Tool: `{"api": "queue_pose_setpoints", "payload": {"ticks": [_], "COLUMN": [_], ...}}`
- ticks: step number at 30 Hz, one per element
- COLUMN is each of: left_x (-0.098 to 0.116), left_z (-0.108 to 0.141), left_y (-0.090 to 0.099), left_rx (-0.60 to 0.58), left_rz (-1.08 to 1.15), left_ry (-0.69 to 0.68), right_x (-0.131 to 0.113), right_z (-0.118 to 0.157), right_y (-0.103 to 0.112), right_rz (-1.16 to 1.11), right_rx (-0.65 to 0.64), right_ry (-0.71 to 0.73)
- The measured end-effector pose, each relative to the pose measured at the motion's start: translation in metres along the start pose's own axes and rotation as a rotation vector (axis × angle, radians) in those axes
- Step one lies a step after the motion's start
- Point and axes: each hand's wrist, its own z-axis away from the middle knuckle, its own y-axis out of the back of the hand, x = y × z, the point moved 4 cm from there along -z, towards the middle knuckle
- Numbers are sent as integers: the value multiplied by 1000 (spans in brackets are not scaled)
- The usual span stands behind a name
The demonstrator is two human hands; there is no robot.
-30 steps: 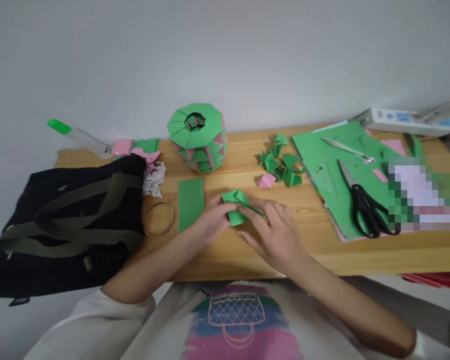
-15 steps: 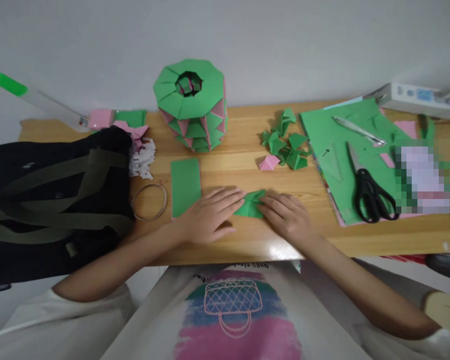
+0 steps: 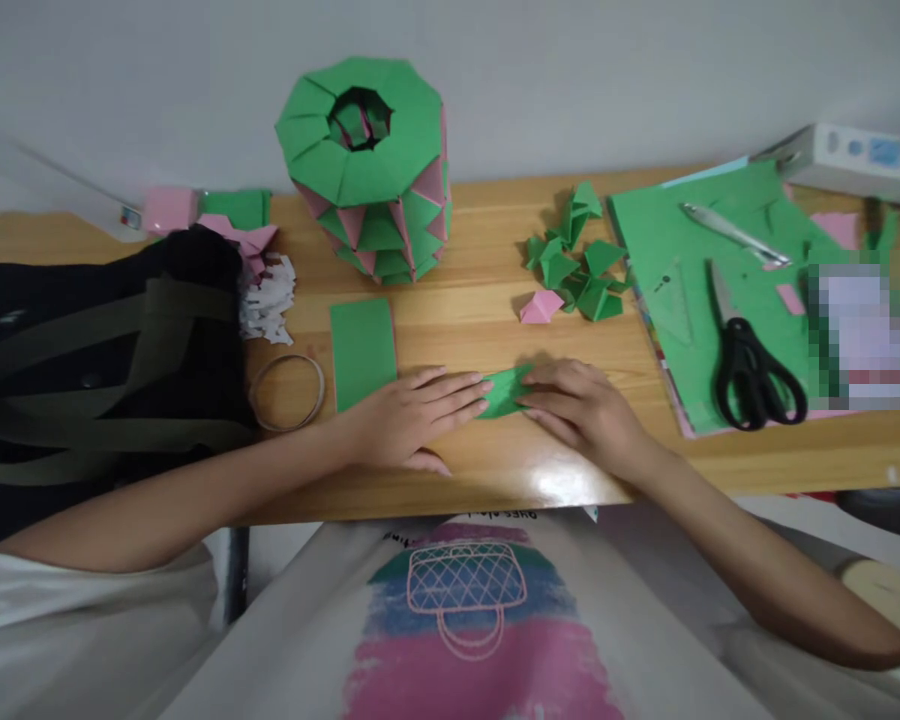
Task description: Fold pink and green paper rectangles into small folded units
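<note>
A small folded piece of green paper (image 3: 504, 391) lies on the table between my two hands. My left hand (image 3: 414, 415) rests flat with its fingers stretched out, their tips on the paper's left end. On the right end, my right hand (image 3: 579, 408) has bent fingers gripping the paper's edge. Beside my left hand is a stack of green paper rectangles (image 3: 363, 350) with pink showing at its side. Folded green pieces (image 3: 596, 280) and one folded pink piece (image 3: 541, 306) sit beyond my right hand.
At the back stands a green-and-pink folded-paper cylinder (image 3: 390, 190). Left are a black bag (image 3: 105, 380), a tape ring (image 3: 288, 393) and white paper scraps (image 3: 270, 305). On the right, scissors (image 3: 754, 370) and a pen (image 3: 735, 235) lie on green sheets (image 3: 645, 215); a power strip (image 3: 862, 160) is behind.
The camera view has shifted slightly. The green paper now looks like a narrower, flatter strip, its raised flap no longer visible. Both hands remain on it.
</note>
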Motion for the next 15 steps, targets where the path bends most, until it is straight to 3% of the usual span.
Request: {"api": "queue_pose_setpoints", "payload": {"ticks": [6,11,15], "left_x": [-1,-2,-2], "left_z": [0,0,-1], "left_y": [0,2,2], "left_rx": [5,-1,-20], "left_rz": [30,51,42], "left_ry": [-7,-1,-7], "right_x": [1,0,-4], "right_z": [-8,-7,-7], "right_y": [-5,-13,-17], "right_rz": [-111,-61,-33], "right_rx": [108,182,210], "right_ry": [-155,-375,-439]}}
